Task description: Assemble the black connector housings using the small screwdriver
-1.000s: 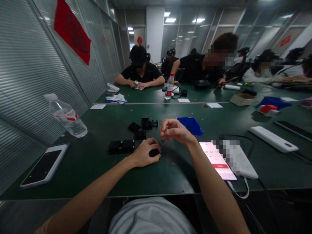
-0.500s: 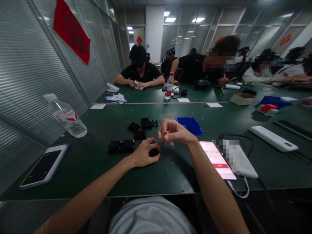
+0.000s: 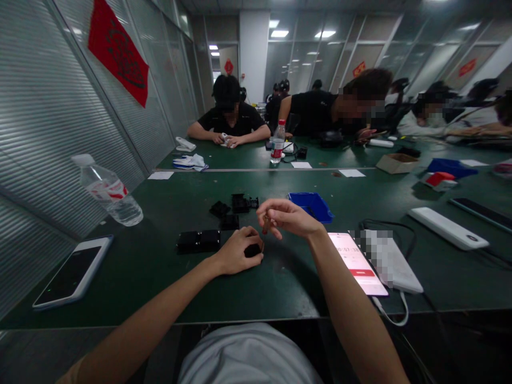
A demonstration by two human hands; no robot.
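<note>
R hand shifted, screwdriver just above black part under L hand

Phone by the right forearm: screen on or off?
On. The phone lies face up, its screen lit pale pink with timer digits and a red bar.

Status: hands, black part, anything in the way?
Left hand clamps small black part on table. Right hand pinches thin tool just above it. Other black parts and blue tray sit apart, nothing between.
</note>
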